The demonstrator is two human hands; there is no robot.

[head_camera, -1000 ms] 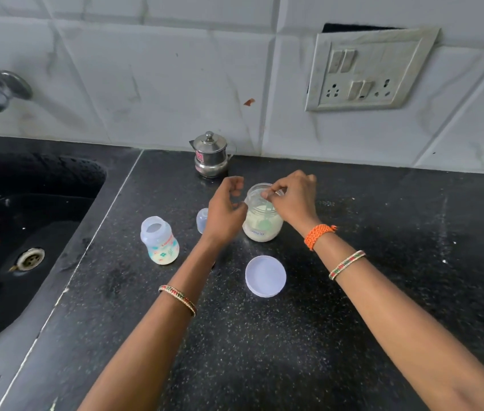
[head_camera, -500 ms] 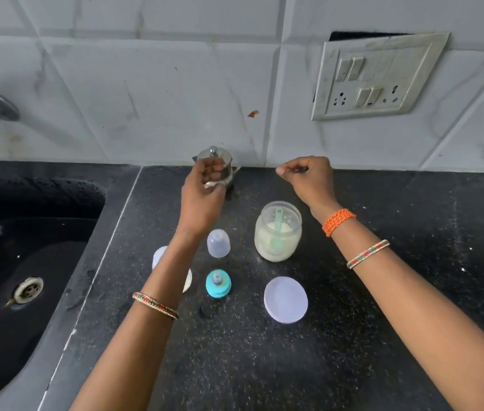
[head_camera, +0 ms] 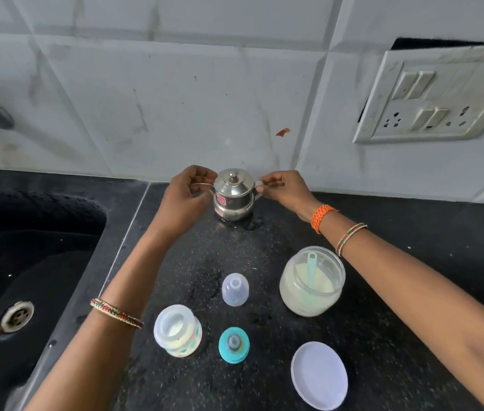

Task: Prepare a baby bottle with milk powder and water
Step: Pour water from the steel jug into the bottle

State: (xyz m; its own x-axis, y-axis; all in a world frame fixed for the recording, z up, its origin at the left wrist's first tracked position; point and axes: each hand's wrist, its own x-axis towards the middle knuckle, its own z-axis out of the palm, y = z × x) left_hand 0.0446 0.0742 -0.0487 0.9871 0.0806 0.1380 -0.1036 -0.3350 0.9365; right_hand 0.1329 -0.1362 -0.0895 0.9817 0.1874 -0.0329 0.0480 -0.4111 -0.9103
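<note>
Nearest on the black speckled stone counter (head_camera: 383, 336) lies a round flat white plastic lid (head_camera: 319, 375), flat on the surface at the right. Left of it sits a teal screw ring with a clear teat (head_camera: 234, 345), teat pointing straight up. Just left again stands the open clear baby bottle with a coloured print (head_camera: 178, 330), upright, its long axis vertical and its open mouth facing up; pale powder shows inside. Beyond the ring, a clear domed plastic cap (head_camera: 235, 289) stands dome up. To the right, well apart from the bottle, is a lidless clear plastic jar of cream milk powder (head_camera: 312, 281), with a pale green scoop (head_camera: 311, 272) standing in it, handle leaning toward the wall.

Farthest, close to the grey tiled wall (head_camera: 175, 99), stands a small lidded stainless steel pot with a red label (head_camera: 233, 194), upright, knob on top. The left hand (head_camera: 186, 197) curls its fingers round a thin wire handle at the pot's left side; the right hand (head_camera: 283, 188) pinches the fitting at its right side.

A black sink (head_camera: 42, 262) lies to the left, a white switch-and-socket plate (head_camera: 436, 99) on the wall at right
</note>
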